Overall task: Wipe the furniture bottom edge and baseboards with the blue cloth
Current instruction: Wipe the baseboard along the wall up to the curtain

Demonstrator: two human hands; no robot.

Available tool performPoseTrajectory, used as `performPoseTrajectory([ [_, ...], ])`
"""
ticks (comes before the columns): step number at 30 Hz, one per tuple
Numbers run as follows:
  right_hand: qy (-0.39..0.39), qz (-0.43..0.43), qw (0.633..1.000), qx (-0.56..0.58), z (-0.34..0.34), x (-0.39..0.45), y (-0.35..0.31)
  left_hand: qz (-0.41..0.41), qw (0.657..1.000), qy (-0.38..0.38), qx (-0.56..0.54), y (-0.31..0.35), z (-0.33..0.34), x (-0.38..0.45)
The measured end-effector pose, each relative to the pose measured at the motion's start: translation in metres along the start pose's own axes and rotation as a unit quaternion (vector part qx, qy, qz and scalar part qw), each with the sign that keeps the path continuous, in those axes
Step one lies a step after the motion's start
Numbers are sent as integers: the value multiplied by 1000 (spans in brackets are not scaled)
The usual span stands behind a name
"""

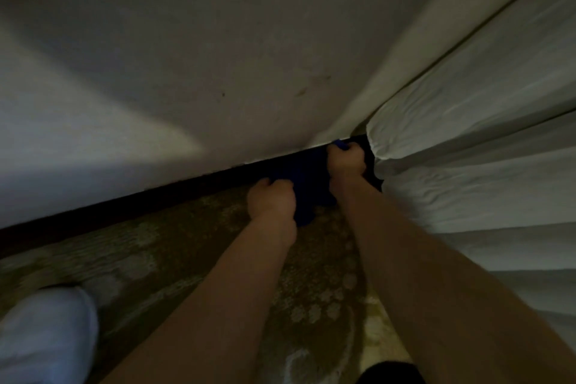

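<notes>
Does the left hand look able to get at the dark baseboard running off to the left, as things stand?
Probably yes. The left hand, gripping the blue cloth, sits right beside the baseboard, and only patterned carpet lies along that stretch.

A dim bedroom in a home: white bedding (486,146) hangs in folds at the right of the frame, a patterned carpet (149,259) covers the floor below, and a dark baseboard (124,206) runs under a plain wall (218,40).

Dim, grainy view, pale light patch on the plain white wall (103,140) at left, soft blur, wide-angle bending at edges
</notes>
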State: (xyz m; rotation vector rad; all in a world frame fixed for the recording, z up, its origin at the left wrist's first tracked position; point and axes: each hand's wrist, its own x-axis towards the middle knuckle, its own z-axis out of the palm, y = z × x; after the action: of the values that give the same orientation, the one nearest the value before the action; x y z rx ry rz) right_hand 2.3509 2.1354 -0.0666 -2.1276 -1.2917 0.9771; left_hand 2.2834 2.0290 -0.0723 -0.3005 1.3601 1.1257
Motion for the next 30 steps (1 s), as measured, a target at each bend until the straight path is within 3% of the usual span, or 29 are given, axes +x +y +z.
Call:
performPoseTrajectory([
  [3,6,38,999,20,-9,25,4,8,997,-43,60,1,17,12],
  [7,30,0,998,53,-7,25,11,38,996,-42,71,1,15,15],
  [11,-44,-18,999,8,-8,5,11,24,997,33,-58,-20,-2,-4],
  [15,-140,-26,990,27,-3,-10,28,54,986,114,-110,-38,-15,-29],
  [17,-88,-17,994,65,3,-7,31,54,989,77,-112,-36,-14,-22],
  [20,50,3,997,61,4,11,21,41,998,-14,-54,-21,2,-3],
  [24,63,54,993,83,-10,35,6,11,997,-68,44,4,33,14],
  [26,61,48,995,63,-7,35,6,15,996,-72,51,6,34,25],
  [30,150,-60,986,41,9,6,17,31,999,-11,10,-7,12,21],
])
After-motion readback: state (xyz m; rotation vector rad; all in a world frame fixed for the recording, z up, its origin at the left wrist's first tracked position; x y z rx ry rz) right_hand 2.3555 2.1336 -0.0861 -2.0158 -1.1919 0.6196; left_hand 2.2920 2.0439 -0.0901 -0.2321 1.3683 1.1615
